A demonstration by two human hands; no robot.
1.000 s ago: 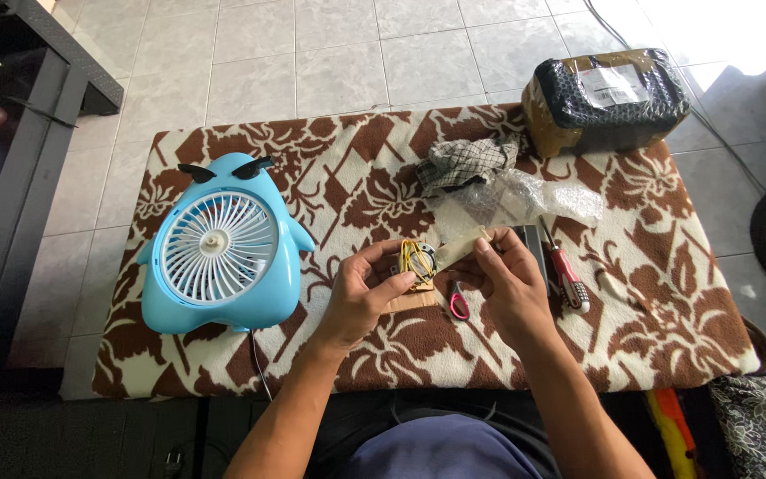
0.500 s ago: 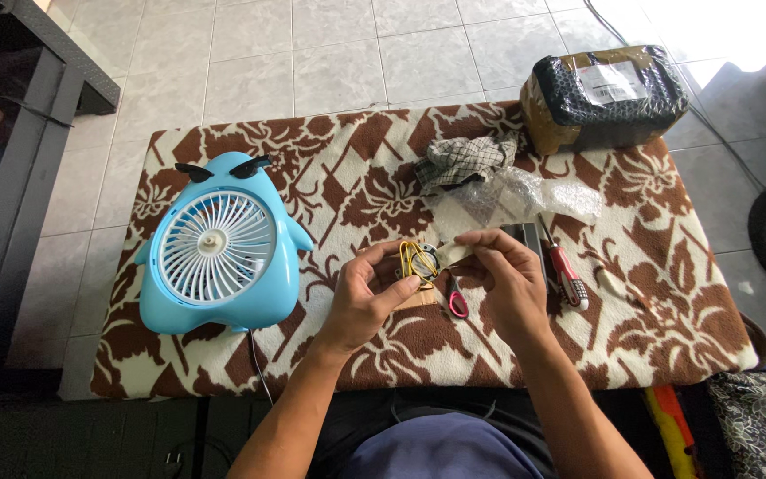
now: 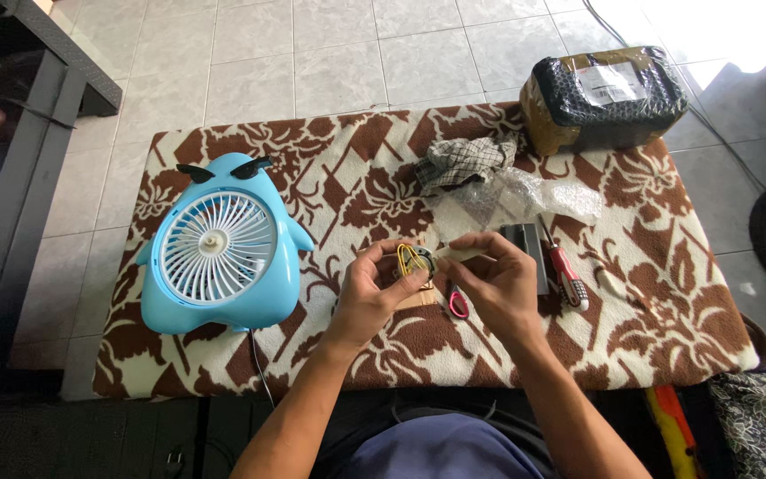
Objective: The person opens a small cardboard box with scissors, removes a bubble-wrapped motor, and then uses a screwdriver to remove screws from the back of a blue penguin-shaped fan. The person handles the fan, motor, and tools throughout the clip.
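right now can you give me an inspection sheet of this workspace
surface: low table under a brown and white floral cloth
job's things: small part with yellow wire loops, pinched between both hands
clutter: blue penguin-shaped fan, checked rag, clear plastic wrap, red-handled screwdriver, wrapped black parcel
grippers: left hand and right hand, fingers closed on the part
cables: thin cord from the fan
surroundings: pale tiled floor

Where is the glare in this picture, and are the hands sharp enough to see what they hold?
Head view: sunlight blows out the floor tiles at top right; the left hand and right hand are evenly lit and sharp, pinching a small yellow-wired part, too small to identify.
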